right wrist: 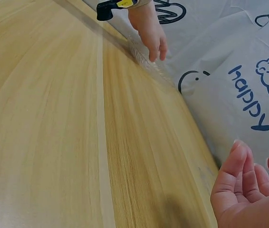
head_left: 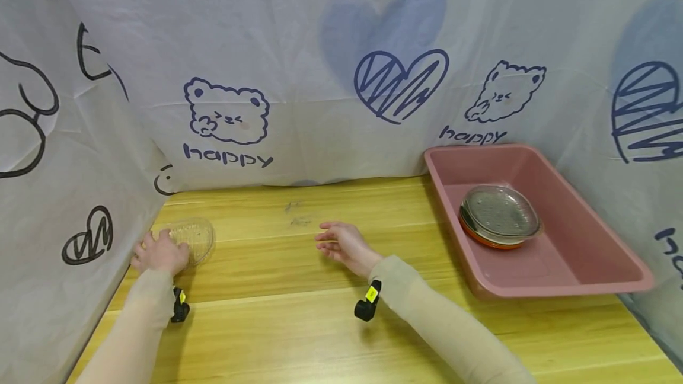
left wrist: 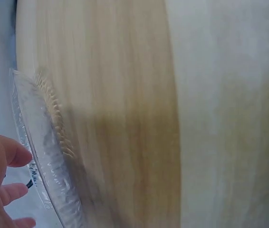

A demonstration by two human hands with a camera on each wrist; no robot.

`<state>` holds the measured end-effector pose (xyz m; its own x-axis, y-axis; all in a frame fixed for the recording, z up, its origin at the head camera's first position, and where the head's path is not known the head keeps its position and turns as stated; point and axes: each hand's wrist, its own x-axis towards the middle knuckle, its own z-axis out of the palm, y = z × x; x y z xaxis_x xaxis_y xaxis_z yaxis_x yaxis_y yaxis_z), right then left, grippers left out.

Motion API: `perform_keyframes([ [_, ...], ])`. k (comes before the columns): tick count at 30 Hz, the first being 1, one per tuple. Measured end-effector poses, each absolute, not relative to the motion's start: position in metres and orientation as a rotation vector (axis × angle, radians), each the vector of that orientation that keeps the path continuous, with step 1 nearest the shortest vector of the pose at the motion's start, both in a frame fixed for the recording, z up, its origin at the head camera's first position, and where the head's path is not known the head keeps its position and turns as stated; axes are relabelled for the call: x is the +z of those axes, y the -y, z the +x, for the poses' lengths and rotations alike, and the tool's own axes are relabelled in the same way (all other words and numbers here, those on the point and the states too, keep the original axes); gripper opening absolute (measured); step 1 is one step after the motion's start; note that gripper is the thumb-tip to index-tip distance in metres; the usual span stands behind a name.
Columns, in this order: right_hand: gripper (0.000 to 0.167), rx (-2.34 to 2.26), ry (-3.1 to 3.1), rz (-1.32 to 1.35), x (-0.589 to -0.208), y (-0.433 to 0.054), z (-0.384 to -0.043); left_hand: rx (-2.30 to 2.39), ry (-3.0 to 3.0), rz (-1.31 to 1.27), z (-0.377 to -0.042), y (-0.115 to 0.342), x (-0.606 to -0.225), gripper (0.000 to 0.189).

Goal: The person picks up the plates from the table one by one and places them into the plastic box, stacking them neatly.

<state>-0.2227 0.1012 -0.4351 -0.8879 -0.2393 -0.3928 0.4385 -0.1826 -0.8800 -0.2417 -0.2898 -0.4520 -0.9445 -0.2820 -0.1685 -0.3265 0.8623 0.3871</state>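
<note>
A clear plastic container (head_left: 198, 239) with ribbed sides, shallow and round-edged, rests on the far left of the table. Over its left part lies my left hand (head_left: 161, 253), fingers spread. In the left wrist view, the fingertips of that hand (left wrist: 4, 178) are right at the rim of the container (left wrist: 44, 147). My right hand (head_left: 348, 247) hovers above the middle of the table, holding nothing, its fingers loosely bent. The right wrist view shows this hand (right wrist: 248, 194) at lower right, with the thumb apart from the fingers.
On the right stands a pink plastic tub (head_left: 565, 282). Inside it is a stack of round containers (head_left: 500, 212), clear on top with an orange rim below. White cloth (head_left: 309, 135) with drawings hangs behind and beside the wooden table (head_left: 267, 325). Each wrist carries a small black camera (head_left: 367, 302).
</note>
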Motion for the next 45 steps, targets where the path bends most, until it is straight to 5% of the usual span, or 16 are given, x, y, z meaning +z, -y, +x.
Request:
perform_keyframes([
  [45, 0.049, -2.097, -1.651, 0.213, -0.437, -0.094, -0.218, 0.690, -2.855, -0.433, -0.249, 0.295, -0.457, 0.068],
])
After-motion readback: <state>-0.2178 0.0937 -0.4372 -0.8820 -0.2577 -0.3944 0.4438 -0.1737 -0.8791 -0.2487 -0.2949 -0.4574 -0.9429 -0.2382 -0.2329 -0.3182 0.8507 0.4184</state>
